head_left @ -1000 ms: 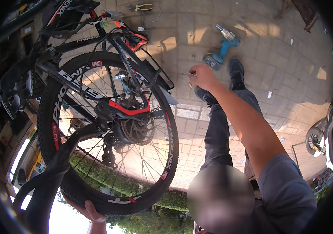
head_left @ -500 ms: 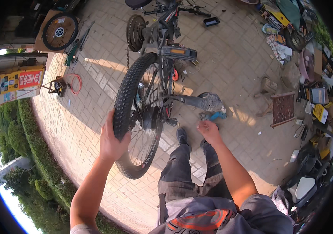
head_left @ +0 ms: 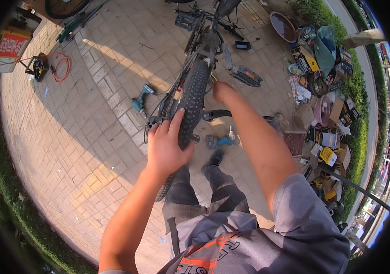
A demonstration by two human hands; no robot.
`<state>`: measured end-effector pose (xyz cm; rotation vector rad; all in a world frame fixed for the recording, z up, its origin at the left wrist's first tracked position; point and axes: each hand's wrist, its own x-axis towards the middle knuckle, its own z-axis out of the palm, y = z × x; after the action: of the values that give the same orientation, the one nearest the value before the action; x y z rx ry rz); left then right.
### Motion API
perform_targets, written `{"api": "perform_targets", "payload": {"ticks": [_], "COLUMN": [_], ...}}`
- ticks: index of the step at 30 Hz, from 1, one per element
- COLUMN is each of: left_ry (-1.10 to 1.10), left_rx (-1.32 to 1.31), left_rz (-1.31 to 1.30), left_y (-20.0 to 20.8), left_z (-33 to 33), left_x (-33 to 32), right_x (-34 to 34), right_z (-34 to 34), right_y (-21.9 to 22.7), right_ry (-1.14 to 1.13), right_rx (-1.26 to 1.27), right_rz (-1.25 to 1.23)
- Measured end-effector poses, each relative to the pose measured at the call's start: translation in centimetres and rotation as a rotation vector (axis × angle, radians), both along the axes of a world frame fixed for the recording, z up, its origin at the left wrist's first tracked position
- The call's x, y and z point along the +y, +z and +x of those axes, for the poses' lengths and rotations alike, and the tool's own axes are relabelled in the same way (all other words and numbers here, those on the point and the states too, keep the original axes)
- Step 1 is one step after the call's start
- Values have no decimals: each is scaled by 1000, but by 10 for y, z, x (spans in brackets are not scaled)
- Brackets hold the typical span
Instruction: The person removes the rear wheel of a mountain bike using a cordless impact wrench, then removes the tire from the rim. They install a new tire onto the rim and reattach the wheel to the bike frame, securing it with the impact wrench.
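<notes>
A knobby black bicycle tire (head_left: 194,98) stands upright on the brick pavement (head_left: 81,132), just ahead of the person's knees, with the rest of the bicycle frame (head_left: 206,39) stretching away toward the top of the view. The left hand (head_left: 166,147) lies over the tread with its fingers spread wide and the thumb curled round the right side of the tire, gripping it. The right hand (head_left: 222,91) reaches past the tire's right side, closed in a loose fist near the frame; what it holds, if anything, cannot be told. A black mudguard arm (head_left: 218,114) juts out just below that wrist. On the pavement beside the wheel lie two teal power drills, one to the left (head_left: 140,101) and one near the person's black shoe (head_left: 220,140). Farther left sits a coiled red hose (head_left: 62,68). To the right, a heap of boxes and tools (head_left: 322,91) borders a green hedge (head_left: 357,132).
</notes>
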<state>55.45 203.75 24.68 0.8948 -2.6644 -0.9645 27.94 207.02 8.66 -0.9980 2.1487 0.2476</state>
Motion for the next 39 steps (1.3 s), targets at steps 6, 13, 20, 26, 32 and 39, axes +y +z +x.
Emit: {"api": "perform_targets", "payload": {"ticks": [6,13,20,26,32,39], "left_ry": [-2,-26,-16,-2,245,349], "left_rx": [52,24,-31,30,145,11], "left_rz": [40,77,158,276,625,1051], "left_y": [-4,-5,-4,2,-28,-18], "left_z": [5,4,3,9,116,151], "left_x": [-8,-8,-2,1,38,66], "right_x": [-8,-19,84,213,260,221], "right_z": [28,51,189,257,246,274], "right_y": [-43,25,127,65,36,60], "right_ry": [-29,445,297,-359,-448,-481], "right_rx": [187,299,-180,-170,-81,-283], "right_rz": [-45,-86,-28,-55,-301,-745]}}
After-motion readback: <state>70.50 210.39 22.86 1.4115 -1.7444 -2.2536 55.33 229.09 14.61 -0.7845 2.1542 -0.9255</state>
